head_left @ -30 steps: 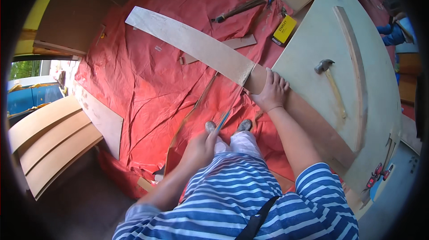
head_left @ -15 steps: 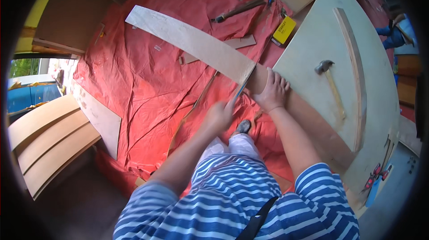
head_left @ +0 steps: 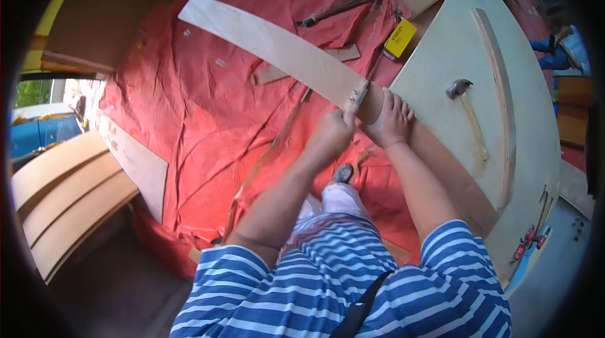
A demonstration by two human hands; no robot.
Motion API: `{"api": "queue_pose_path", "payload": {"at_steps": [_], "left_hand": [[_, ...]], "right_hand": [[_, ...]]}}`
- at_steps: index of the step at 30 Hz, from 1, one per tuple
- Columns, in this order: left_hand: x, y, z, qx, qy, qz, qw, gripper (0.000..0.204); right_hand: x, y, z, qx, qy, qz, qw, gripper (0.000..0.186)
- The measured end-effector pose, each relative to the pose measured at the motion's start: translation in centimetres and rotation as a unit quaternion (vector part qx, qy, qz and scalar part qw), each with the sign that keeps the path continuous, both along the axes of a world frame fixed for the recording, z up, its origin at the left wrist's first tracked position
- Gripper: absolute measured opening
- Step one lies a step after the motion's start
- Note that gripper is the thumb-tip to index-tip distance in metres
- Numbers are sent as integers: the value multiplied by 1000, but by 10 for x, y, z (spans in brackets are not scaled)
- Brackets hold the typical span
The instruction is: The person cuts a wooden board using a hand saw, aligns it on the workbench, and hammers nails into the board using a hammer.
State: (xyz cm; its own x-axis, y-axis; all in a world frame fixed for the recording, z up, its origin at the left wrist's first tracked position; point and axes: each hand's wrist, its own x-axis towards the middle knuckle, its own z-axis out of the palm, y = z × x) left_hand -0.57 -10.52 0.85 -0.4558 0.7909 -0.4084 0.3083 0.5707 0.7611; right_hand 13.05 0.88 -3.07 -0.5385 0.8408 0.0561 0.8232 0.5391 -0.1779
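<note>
As the right hand (head_left: 391,122) presses flat on the plank (head_left: 277,51), the left hand (head_left: 331,133) clenches a blade (head_left: 362,93) across its long axis.

Your left hand (head_left: 331,131) is closed into a fist, its thumb (head_left: 349,116) on the side nearest your right hand (head_left: 392,125). Behind the fist, your left wrist (head_left: 310,160) runs almost straight into your left forearm (head_left: 274,196), which slants back and leftward. Just to the right of that fist, your right hand lies palm down, fingers (head_left: 397,106) slightly spread and pointing away from you; your right forearm (head_left: 421,182) stretches back and rightward from it, fairly straight.
</note>
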Motion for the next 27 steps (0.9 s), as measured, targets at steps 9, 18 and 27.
{"api": "queue_pose_path", "payload": {"at_steps": [9,18,27], "left_hand": [[20,-137,60,-84,-58,-26,994,58],[32,-162,60,17,-1,-20,1000,51],[7,-25,-1,18,10,0,1000,63]], "right_hand": [[25,-2,-9,-8,-13,-19,1000,105],[32,0,-10,-28,-27,-36,999,106],[10,-12,-2,-37,-19,-2,999,107]]}}
